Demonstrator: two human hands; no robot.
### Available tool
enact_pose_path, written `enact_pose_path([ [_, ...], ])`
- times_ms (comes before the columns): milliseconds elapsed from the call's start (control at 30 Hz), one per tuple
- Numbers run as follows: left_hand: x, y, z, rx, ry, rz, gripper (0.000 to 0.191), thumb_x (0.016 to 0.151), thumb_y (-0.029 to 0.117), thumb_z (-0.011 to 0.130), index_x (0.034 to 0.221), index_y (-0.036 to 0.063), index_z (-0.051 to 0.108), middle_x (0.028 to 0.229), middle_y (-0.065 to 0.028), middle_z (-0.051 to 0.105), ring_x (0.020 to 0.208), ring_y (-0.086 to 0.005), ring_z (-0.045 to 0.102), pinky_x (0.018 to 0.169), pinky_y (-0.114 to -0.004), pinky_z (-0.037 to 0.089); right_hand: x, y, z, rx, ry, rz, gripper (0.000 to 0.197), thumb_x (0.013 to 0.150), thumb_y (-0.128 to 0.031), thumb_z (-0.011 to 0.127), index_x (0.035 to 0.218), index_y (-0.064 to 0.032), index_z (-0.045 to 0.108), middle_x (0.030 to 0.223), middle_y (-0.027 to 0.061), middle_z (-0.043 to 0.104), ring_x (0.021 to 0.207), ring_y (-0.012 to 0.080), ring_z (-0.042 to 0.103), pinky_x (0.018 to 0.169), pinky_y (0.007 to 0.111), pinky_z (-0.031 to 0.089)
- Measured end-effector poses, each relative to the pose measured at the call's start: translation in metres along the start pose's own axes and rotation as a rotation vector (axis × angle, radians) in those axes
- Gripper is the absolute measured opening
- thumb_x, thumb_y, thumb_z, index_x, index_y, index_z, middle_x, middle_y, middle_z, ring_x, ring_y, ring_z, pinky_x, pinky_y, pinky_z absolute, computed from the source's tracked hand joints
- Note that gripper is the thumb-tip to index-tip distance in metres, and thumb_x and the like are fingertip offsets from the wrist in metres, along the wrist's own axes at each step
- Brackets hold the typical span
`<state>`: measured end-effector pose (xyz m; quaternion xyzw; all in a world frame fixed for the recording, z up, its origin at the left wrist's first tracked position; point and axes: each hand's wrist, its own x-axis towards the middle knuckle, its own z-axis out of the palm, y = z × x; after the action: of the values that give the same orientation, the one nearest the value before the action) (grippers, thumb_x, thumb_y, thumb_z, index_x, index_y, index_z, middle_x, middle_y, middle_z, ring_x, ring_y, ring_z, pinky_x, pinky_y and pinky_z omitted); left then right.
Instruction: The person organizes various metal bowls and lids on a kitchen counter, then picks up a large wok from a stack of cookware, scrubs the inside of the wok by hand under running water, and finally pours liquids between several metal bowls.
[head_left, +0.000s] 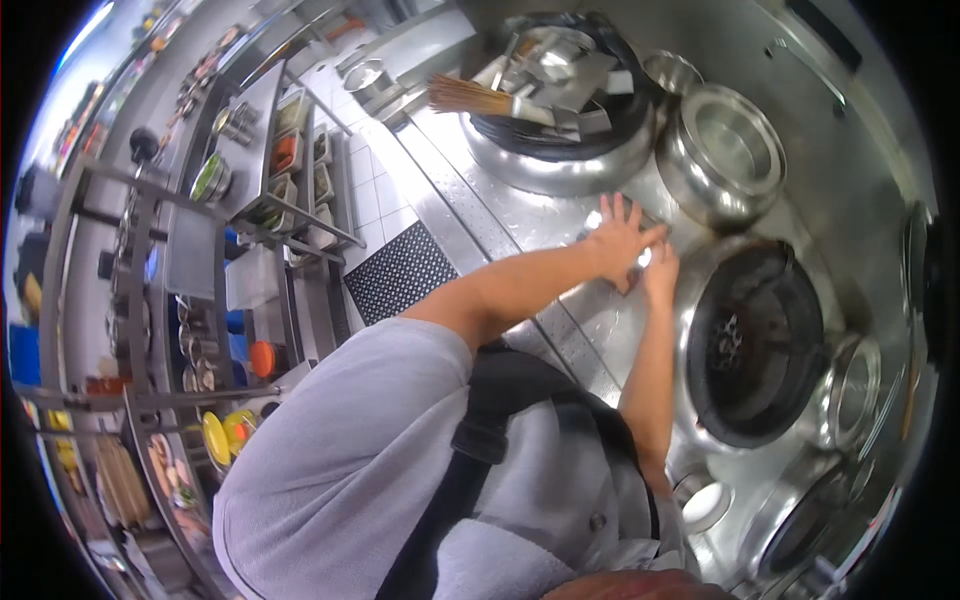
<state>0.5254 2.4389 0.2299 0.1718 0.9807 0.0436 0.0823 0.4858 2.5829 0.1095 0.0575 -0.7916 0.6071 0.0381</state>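
My left hand (621, 238) lies palm down with its fingers spread over a shiny metal piece (592, 222) on the steel cooking range (592, 311). Dark edges show around the hands; the piece's full shape is hidden. Close against it on the right is my right hand (661, 271), its fingers bent near the piece's edge; its grip is unclear. Beyond the hands, a wok burner ring (555, 176) carries a pile of metal pieces (559, 56) and a bamboo wok brush (472, 97). Another burner (750, 352) with a dark rim stands to the right.
A round steel pot (724, 142) stands at the upper right, near a small steel container (673, 73). Another steel pot (855, 390) is beside the right burner. Left of the range are a black perforated floor mat (401, 270) and a steel shelf (247, 157) with food containers.
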Motion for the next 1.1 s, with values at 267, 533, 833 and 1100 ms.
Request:
enact_pose_path([
  [267,0.014,0.010,-0.007,0.111,-0.100,-0.087,0.131,0.054,0.050,0.090,0.156,0.0158,0.015,0.153,-0.0395,0.021,0.137,-0.0669,0.020,0.106,-0.077,0.020,-0.004,-0.050,-0.018,0.195,-0.334,0.376,0.017,0.074,0.000,0.062,0.091,0.0013,0.065,0.074,0.0057,0.064,0.063,0.0155,0.062,0.052,0.031,0.047],
  [533,0.006,0.016,0.004,0.087,-0.105,-0.160,0.132,0.055,0.050,0.091,0.157,0.0244,0.011,0.155,-0.0380,0.015,0.141,-0.0640,0.014,0.107,-0.077,0.020,-0.013,-0.058,-0.018,-0.006,-0.276,0.459,0.021,0.068,-0.002,0.059,0.087,0.0011,0.066,0.073,0.0143,0.068,0.065,0.0236,0.066,0.058,0.038,0.050],
  [833,-0.004,0.015,0.009,-0.017,-0.098,-0.200,0.131,0.053,0.050,0.091,0.156,0.0303,0.012,0.155,-0.0369,0.014,0.141,-0.0638,0.011,0.104,-0.082,0.017,-0.025,-0.046,-0.024,-0.107,-0.329,0.371,0.022,0.069,-0.007,0.062,0.089,-0.0016,0.070,0.076,0.0147,0.070,0.069,0.0258,0.067,0.065,0.038,0.051],
  [1100,-0.007,0.014,0.012,-0.051,-0.109,-0.201,0.132,0.051,0.053,0.091,0.155,0.0333,0.013,0.155,-0.0366,0.016,0.142,-0.0631,0.010,0.104,-0.082,0.016,-0.032,-0.049,-0.032,-0.075,-0.423,0.375,0.025,0.068,-0.006,0.062,0.092,-0.0042,0.071,0.079,0.0119,0.071,0.072,0.0211,0.067,0.064,0.035,0.051],
])
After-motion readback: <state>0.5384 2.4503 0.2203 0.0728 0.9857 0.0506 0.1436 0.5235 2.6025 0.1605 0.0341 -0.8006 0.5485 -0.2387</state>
